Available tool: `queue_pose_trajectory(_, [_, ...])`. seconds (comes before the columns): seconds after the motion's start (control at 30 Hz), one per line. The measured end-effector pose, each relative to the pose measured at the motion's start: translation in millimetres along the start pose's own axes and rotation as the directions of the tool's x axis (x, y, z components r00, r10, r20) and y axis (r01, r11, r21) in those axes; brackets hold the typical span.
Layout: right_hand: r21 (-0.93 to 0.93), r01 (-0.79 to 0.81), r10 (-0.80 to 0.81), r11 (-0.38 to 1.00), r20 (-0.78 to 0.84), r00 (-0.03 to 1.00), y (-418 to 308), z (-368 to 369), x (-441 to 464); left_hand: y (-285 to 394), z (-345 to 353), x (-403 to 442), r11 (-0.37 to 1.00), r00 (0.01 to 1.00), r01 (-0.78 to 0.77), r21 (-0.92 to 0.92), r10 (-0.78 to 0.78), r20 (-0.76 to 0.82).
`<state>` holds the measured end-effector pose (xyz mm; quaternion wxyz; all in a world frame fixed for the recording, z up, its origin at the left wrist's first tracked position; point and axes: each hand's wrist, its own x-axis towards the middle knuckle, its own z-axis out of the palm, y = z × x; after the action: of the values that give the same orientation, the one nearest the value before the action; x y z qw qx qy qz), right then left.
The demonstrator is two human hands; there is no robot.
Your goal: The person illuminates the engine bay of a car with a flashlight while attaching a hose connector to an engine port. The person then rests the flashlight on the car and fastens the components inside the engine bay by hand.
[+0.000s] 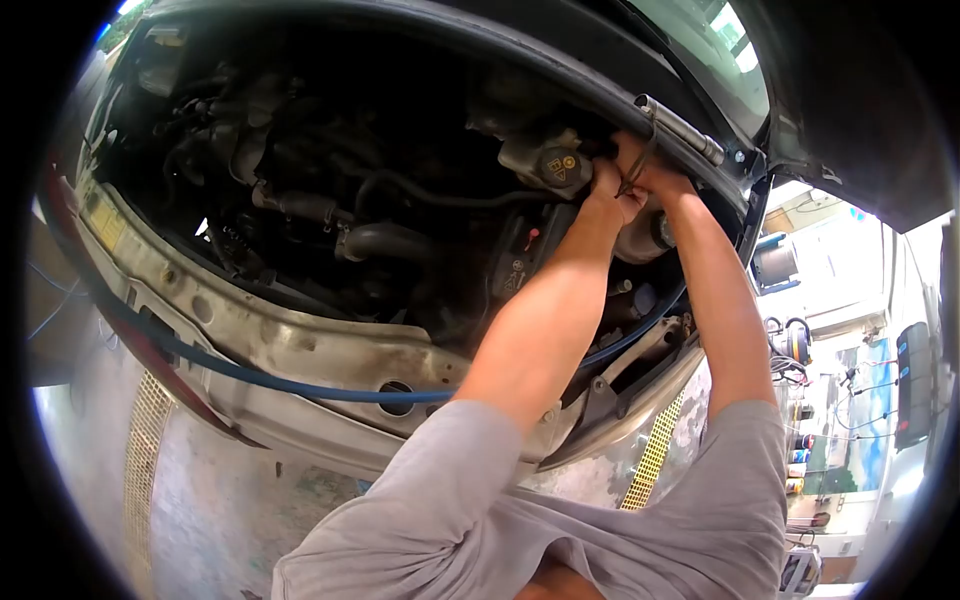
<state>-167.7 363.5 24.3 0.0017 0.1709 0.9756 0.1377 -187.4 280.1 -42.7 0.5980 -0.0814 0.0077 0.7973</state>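
Both of my hands reach deep into the engine bay, close together at the far right corner. My left hand (612, 188) is closed beside the fluid reservoir's black cap (562, 168), its fingers pressed together. Just to its right, my right hand (648, 168) is closed too, partly in shadow. A thin dark cable or strap (642, 160) passes at the fingers; what exactly each hand grips is too small and dark to make out. Above my right hand, a shiny metal tube-shaped tool (682, 130) lies along the bay's rear edge.
A blue hose (330, 390) runs across the car's front panel (250, 310). Below my left forearm sits a battery (515, 265); dark engine hoses (385, 240) fill the left. The raised hood (880, 130) is at upper right. Equipment and a hose reel (795, 342) stand beyond.
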Motion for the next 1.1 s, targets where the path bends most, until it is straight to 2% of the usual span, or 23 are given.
queue_pose_trajectory(0.07, [0.023, -0.037, 0.037, 0.999, 0.009, 0.999, -2, -1, 2, 0, 4, -1, 1.0, 1.0, 0.001, -0.004, -0.001, -0.024])
queue_pose_trajectory(0.17, [-0.122, 0.059, -0.061, 0.991, -0.011, 0.998, -13, -15, -2, 1, 11, -5, 0.997, 1.0, 0.004, -0.082, -0.006, -0.026])
queue_pose_trajectory(0.27, [-0.269, 0.071, -0.068, 0.961, 0.017, 0.998, -32, -33, -7, -1, 1, 5, 0.998, 0.999, 0.027, -0.052, -0.026, 0.019])
queue_pose_trajectory(0.37, [-0.257, 0.119, -0.155, 0.959, -0.124, 0.98, -22, -19, -2, -4, -5, 11, 0.995, 0.997, -0.006, -0.105, 0.013, 0.071])
queue_pose_trajectory(0.4, [-0.233, 0.04, -0.067, 0.972, -0.11, 0.992, -23, -21, -2, -5, -9, 12, 0.996, 0.995, 0.016, -0.09, -0.007, 0.098])
queue_pose_trajectory(0.47, [-0.264, 0.074, -0.111, 0.962, -0.131, 0.985, -21, -21, -3, 1, -9, 11, 0.997, 0.985, 0.052, -0.057, -0.042, 0.169])
queue_pose_trajectory(0.57, [-0.257, 0.071, -0.093, 0.964, -0.072, 0.993, -19, -20, -3, -2, 3, 2, 0.989, 0.999, 0.035, -0.143, -0.032, 0.019])
queue_pose_trajectory(0.7, [-0.279, 0.041, -0.056, 0.959, -0.045, 0.997, -16, -15, -3, -1, 1, 6, 0.997, 0.999, 0.041, -0.071, -0.04, 0.01])
queue_pose_trajectory(0.8, [-0.168, 0.016, -0.022, 0.986, -0.032, 0.999, -11, -6, 1, -2, -5, 8, 0.994, 0.998, 0.066, -0.084, -0.067, -0.009])
queue_pose_trajectory(0.9, [-0.126, -0.021, 0.003, 0.992, -0.142, 0.99, -9, 2, 0, 0, -1, 6, 0.994, 0.996, 0.081, -0.077, -0.083, -0.033])
queue_pose_trajectory(0.97, [-0.134, -0.028, 0.017, 0.991, -0.082, 0.997, -5, 2, 4, -6, 1, 5, 0.987, 0.991, 0.079, -0.138, -0.092, -0.095])
queue_pose_trajectory(1.1, [-0.215, -0.001, -0.008, 0.977, -0.038, 0.999, -9, -4, 3, -6, -4, 10, 0.992, 0.993, 0.106, -0.062, -0.109, -0.048])
